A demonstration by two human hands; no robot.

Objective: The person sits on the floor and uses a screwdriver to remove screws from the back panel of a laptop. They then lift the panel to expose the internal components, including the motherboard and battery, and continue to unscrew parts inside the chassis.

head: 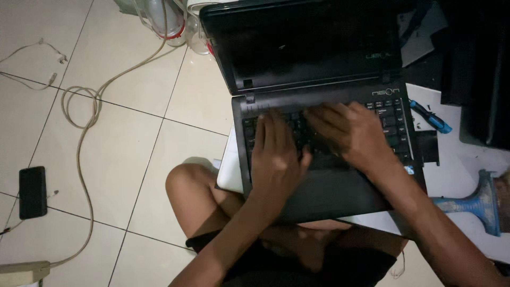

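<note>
A black laptop (319, 58) with a dark screen rests open on a white board (229, 170) across my lap. My left hand (276, 154) lies flat on the left half of the keyboard (396, 119), fingers spread toward the screen. My right hand (348, 133) rests on the middle and right of the keys, fingers pointing left and slightly blurred. Neither hand holds anything. My bent knee (191, 186) shows below the laptop's left edge.
A black phone (33, 191) lies on the tiled floor at left, near a long pale cable (79, 154) leading to a power strip (24, 272). A blue-handled tool (430, 117) and a blue stand (478, 204) sit right of the laptop. Clear containers (170, 21) stand at top.
</note>
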